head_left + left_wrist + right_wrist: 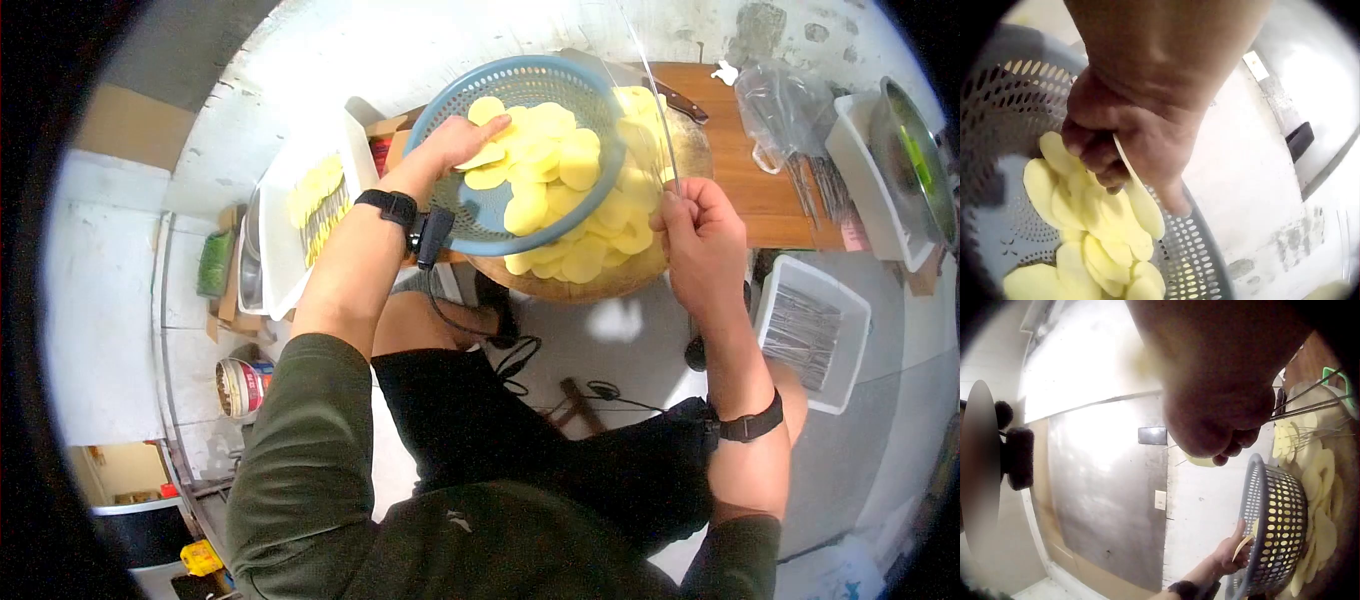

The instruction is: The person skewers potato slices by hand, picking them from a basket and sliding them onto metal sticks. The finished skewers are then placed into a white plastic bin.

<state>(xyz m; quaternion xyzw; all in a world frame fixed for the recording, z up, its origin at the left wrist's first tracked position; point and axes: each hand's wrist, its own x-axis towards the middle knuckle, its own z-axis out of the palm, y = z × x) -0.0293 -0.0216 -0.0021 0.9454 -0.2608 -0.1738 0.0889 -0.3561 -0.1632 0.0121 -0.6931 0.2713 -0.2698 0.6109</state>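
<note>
A blue-grey perforated basket (530, 62) holds thin yellow slices (545, 150). Inside its left part is the left hand (462, 142). In the left wrist view, that hand (1141, 131) has curled fingers and a slice (1144, 206) held between them and the thumb side. The right hand (703, 245), right of the basket, pinches thin metal skewers (662, 110) that point upward. In the right wrist view, the right hand (1222, 406) is dark, with several skewers (1310, 403) sticking out beyond its fingers; the left hand (1229, 556) shows at the basket's rim (1259, 512).
More slices (585, 262) lie on a round wooden board (552, 292) under the basket. At left stands a white tray (285, 290) with skewered slices. A knife (688, 103) lies behind the board. Another tray (850, 385) of skewers is at right, near a plastic bag (785, 105).
</note>
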